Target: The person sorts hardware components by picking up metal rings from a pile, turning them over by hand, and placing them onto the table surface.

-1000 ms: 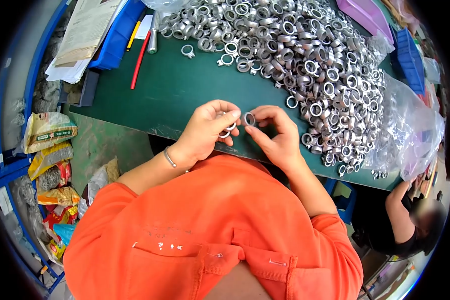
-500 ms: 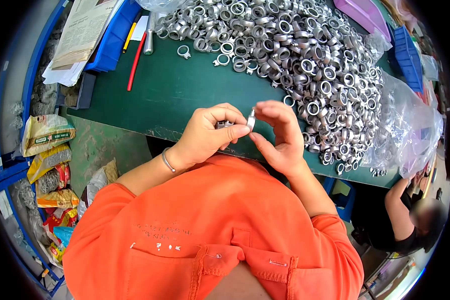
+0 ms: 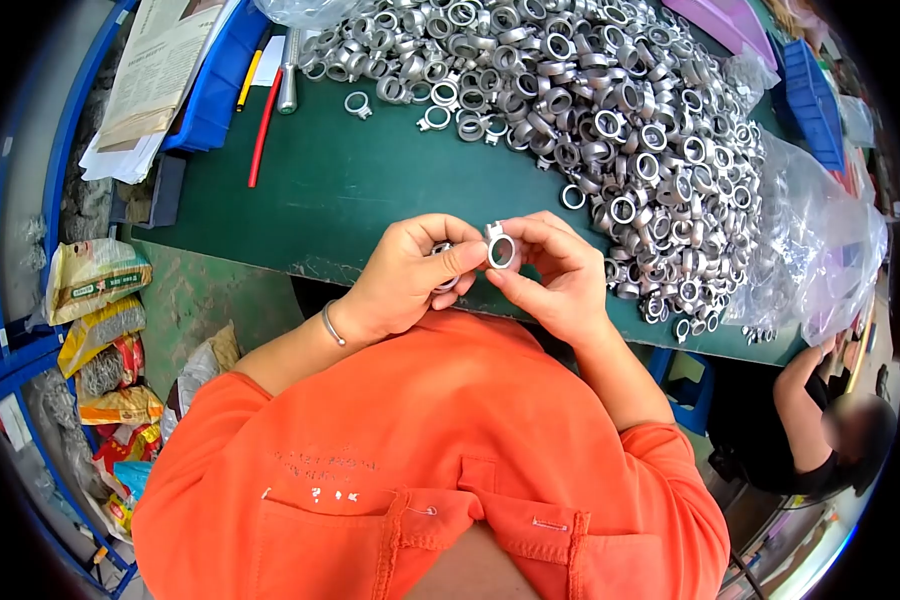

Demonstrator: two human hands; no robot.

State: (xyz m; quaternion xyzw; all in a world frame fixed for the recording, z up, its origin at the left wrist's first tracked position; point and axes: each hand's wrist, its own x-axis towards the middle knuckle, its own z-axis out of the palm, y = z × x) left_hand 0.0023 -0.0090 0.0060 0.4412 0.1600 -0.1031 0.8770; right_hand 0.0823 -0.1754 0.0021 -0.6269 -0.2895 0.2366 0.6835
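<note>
Step in hand: the metal ring (image 3: 495, 232) seems under close handling, between both hands.
Next move: any turn calls for a light, steady pinch.
Left hand (image 3: 406, 274): fingers curled around more rings (image 3: 449, 286); thumb tip at the metal ring's nine o'clock, contact unclear.
Right hand (image 3: 567, 284): fingers bent, pinching it at twelve and six.
Forearms: angled inward, near the desk (image 3: 310, 190) edge.
Ring pile (image 3: 610, 125): toward one o'clock.

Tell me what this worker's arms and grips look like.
The left grip and right grip are ungloved human hands, with no cables. A thin, silvery bangle circles the left wrist. Loose, plain orange sleeves end near the elbows.
</note>
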